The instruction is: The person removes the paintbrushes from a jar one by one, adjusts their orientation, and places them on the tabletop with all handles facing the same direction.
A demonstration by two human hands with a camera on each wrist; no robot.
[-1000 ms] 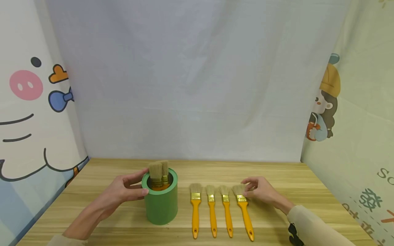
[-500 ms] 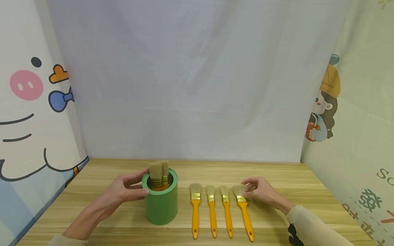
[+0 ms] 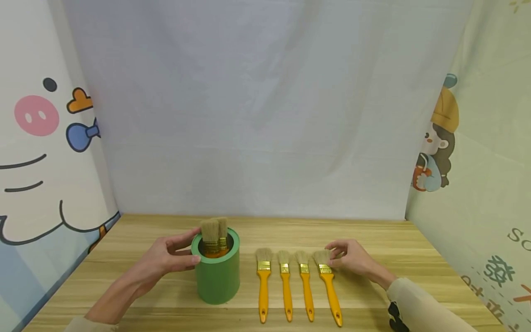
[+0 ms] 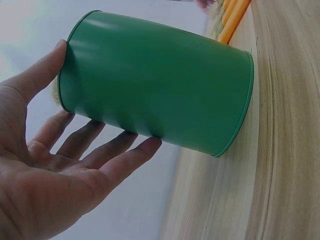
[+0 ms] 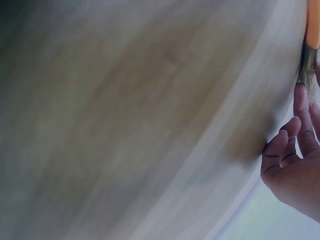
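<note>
My left hand [image 3: 166, 256] holds a green can [image 3: 217, 281] on the left part of the table. In the left wrist view its fingertips press the wall of the can, with the thumb at the rim. Two paintbrushes [image 3: 210, 233] stand in the can, bristles up. To the right several paintbrushes with orange handles lie in a row, bristles away from me. My right hand [image 3: 352, 258] pinches the bristles of the rightmost paintbrush [image 3: 331, 290], which lies slightly slanted; the right wrist view has a fingertip at those bristles.
Between the can and the right hand lie a wide paintbrush [image 3: 263, 286] and two narrower paintbrushes [image 3: 286, 286]. The wooden table [image 3: 373, 304] ends at a pale backdrop cloth [image 3: 265, 115]. Printed cloths with cartoon figures hang at both sides.
</note>
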